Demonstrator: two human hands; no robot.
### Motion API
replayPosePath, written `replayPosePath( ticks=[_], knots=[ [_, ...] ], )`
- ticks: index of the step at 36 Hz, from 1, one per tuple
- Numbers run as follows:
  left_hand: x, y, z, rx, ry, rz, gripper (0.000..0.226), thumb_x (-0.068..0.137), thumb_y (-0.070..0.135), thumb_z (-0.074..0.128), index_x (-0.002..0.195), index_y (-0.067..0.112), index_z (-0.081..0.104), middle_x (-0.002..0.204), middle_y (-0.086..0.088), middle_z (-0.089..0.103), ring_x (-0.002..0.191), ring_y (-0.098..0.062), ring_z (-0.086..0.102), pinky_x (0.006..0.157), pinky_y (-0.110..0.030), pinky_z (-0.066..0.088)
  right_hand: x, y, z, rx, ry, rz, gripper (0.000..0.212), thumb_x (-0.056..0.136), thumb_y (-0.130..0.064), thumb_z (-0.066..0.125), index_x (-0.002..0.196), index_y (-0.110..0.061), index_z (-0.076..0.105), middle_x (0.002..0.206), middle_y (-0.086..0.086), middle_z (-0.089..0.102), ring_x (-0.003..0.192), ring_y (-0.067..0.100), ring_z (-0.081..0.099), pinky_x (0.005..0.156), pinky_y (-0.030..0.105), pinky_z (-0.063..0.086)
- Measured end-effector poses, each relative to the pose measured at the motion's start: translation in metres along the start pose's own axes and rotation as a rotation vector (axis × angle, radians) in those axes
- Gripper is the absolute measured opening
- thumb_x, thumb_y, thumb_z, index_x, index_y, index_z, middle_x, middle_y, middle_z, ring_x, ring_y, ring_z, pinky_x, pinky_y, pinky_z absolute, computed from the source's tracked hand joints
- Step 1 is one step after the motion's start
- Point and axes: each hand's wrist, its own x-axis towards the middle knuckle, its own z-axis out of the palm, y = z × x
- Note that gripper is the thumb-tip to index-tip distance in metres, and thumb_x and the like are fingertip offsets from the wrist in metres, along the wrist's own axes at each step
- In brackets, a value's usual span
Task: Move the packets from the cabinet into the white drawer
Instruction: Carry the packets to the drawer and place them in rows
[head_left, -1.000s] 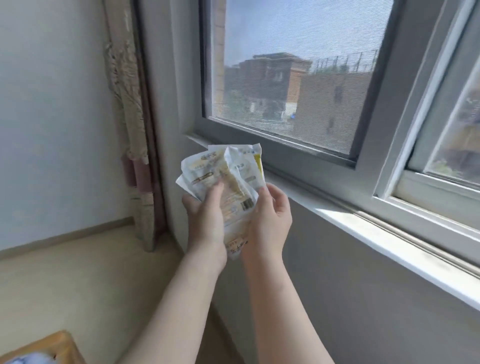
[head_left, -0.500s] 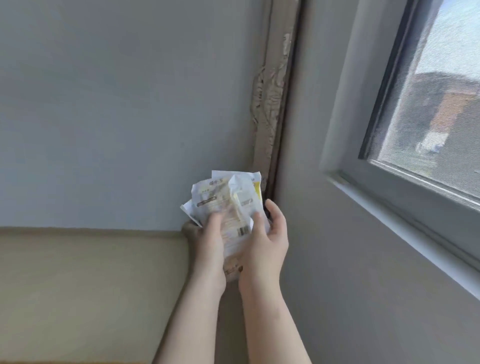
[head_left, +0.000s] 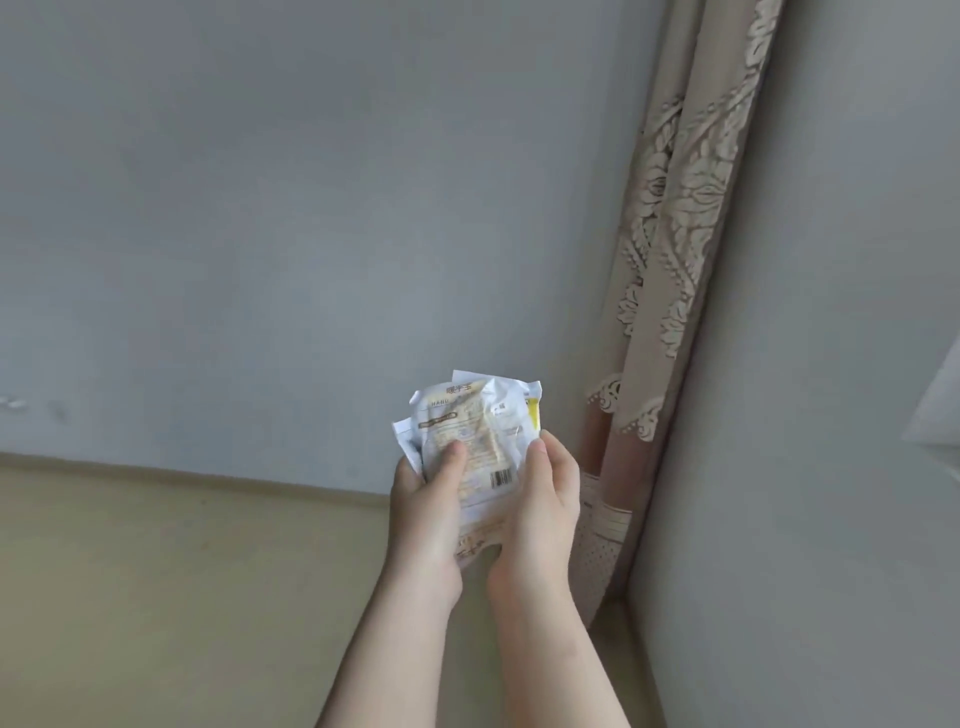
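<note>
Both hands are holding a small bunch of packets (head_left: 467, 426) in front of the person, at about chest height. The left hand (head_left: 423, 519) is gripping the left side of the bunch, with its thumb (head_left: 453, 453) pressing flat on the front packet. The right hand (head_left: 543, 519) is curling round the right edge, its fingertips (head_left: 537, 449) wrapping onto the front, so both hands are closed on the bunch and nothing is hanging loose. The packets are white and crinkly and sit fanned and overlapping. Their long axis is running up and away from the wrists, slightly tilted, with the tops sticking out above the fingers. A barcode (head_left: 501, 477) is showing between the two hands, and a yellow strip (head_left: 532, 418) is showing on the rearmost packet above the right hand. How many packets there are is hard to tell, probably three or four. A plain grey wall (head_left: 260, 208) is filling the space beyond and left of the hands. A patterned beige curtain (head_left: 670, 260) is hanging just right of the right hand. Tan floor (head_left: 156, 571) is lying below and to the left. Neither the cabinet nor the white drawer is in view, so which way the drawer lies cannot be told. Judging by this, the packets are in transit and neither hand is nearer the drawer. The drop is likely needing the drawer found first.
</note>
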Motion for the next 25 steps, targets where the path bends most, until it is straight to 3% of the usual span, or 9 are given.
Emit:
replayPosePath(
  ticks=[4, 12, 19, 25],
  knots=[
    [0.067, -0.005, 0.018, -0.009, 0.063, 0.021, 0.018, 0.093, 0.027, 0.055, 0.11, 0.024, 0.061, 0.103, -0.004, 0.071, 0.091, -0.028, 0.069, 0.072, -0.041, 0.055, 0.067, 0.01, 0.02, -0.006, -0.111, 0.044, 0.018, 0.097, -0.017, 0.046, 0.113, -0.02, 0.055, 0.096, -0.006, 0.064, 0.076, 0.001, 0.064, 0.057, 0.013, 0.05],
    [0.183, 0.0, 0.05, -0.052, 0.191, 0.035, 0.018, 0.092, 0.03, 0.056, 0.108, 0.024, 0.063, 0.101, -0.004, 0.072, 0.09, -0.028, 0.069, 0.065, -0.034, 0.053, 0.19, 0.028, 0.068, -0.033, -0.243, 0.192, 0.021, 0.098, -0.016, 0.041, 0.096, -0.032, 0.054, 0.099, 0.001, 0.066, 0.077, 0.012, 0.066, 0.06, 0.022, 0.053],
    [0.265, 0.001, 0.007, -0.037, 0.414, 0.071, 0.017, 0.093, 0.025, 0.055, 0.106, 0.019, 0.065, 0.1, -0.01, 0.072, 0.088, -0.032, 0.069, 0.075, -0.047, 0.054, 0.252, 0.096, 0.125, -0.084, -0.353, 0.405, 0.023, 0.095, -0.01, 0.044, 0.107, -0.026, 0.056, 0.098, 0.004, 0.069, 0.076, 0.016, 0.067, 0.06, 0.027, 0.054],
    [0.331, 0.027, -0.045, -0.11, 0.527, 0.123, 0.017, 0.094, 0.022, 0.054, 0.107, 0.017, 0.065, 0.098, -0.009, 0.072, 0.081, -0.028, 0.07, 0.062, -0.035, 0.054, 0.278, 0.149, 0.199, -0.103, -0.495, 0.464, 0.026, 0.095, -0.007, 0.044, 0.111, -0.024, 0.053, 0.095, 0.003, 0.067, 0.07, 0.012, 0.068, 0.057, 0.025, 0.053]
  ],
)
